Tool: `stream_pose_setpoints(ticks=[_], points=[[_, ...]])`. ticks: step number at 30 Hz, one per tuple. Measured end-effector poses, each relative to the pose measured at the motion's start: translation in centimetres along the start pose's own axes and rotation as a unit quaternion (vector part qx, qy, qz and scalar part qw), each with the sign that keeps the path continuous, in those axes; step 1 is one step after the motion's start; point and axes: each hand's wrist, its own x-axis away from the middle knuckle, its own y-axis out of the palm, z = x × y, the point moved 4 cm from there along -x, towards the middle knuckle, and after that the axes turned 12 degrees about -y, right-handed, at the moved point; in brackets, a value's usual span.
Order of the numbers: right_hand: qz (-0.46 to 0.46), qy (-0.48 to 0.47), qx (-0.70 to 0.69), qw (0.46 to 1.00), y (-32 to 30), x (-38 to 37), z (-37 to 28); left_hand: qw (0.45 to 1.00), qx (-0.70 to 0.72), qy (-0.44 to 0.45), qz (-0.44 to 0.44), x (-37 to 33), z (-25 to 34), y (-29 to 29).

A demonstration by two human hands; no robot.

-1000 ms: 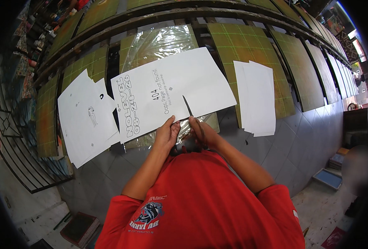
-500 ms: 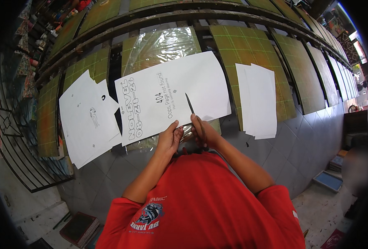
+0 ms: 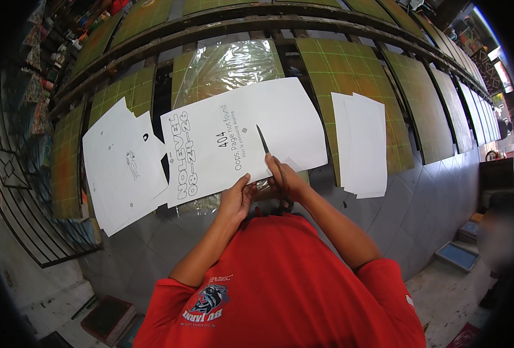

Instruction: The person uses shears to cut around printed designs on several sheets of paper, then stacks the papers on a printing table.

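A large white sheet of paper (image 3: 294, 116) with black outlined lettering and smaller print lies ahead of me, over a clear plastic sheet (image 3: 234, 65). My left hand (image 3: 236, 198) pinches the paper's near edge between thumb and fingers. Just right of it, my right hand (image 3: 290, 184) is closed round a pair of scissors (image 3: 262, 140). One dark blade lies over the paper, its tip pointing away from me; the other blade is hidden. Part of the handles shows below the right hand, near my red shirt.
Left of the sheet are overlapping printed papers (image 3: 115, 159) with a small figure drawing and a cut-out notch. A stack of blank white strips (image 3: 361, 145) lies at the right. Green-yellow boards (image 3: 355, 69) rest in rows on dark rails (image 3: 222, 26). Grey tiles (image 3: 408, 185) cover the floor.
The paper's right side has shifted slightly right and toward me. The scissors' blade tip sits a little further left and away. Both hands keep their hold.
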Motion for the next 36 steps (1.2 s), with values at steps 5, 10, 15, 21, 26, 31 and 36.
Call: stream_pose_setpoints(ticks=[5,10,15,21,26,31,36], points=[[0.0,-0.035,0.057,0.998,0.4,0.5,-1.8,1.0,0.008,-0.003,0.015,0.5,0.4,0.1],[0.003,-0.18,0.141,0.973,-0.5,-1.6,0.2,1.0,-0.003,-0.009,0.017,1.9,0.4,0.6],[-0.018,-0.028,0.052,0.998,-0.1,-0.7,-2.7,1.0,-0.007,0.0,0.003,3.2,0.6,1.3],[-0.007,-0.026,0.065,0.997,0.1,-0.9,-2.2,1.0,0.008,0.0,0.018,3.4,0.6,1.0],[0.04,-0.038,-0.041,0.998,1.0,-1.6,-3.1,1.0,-0.01,0.012,0.009,3.9,0.1,1.2],[-0.002,-0.052,-0.088,0.995,0.8,-2.7,-2.9,0.999,-0.032,0.009,0.001,4.4,0.0,1.5],[-0.013,-0.077,-0.062,0.995,0.3,-3.5,-1.7,1.0,-0.029,0.011,0.006,4.4,0.1,1.7]])
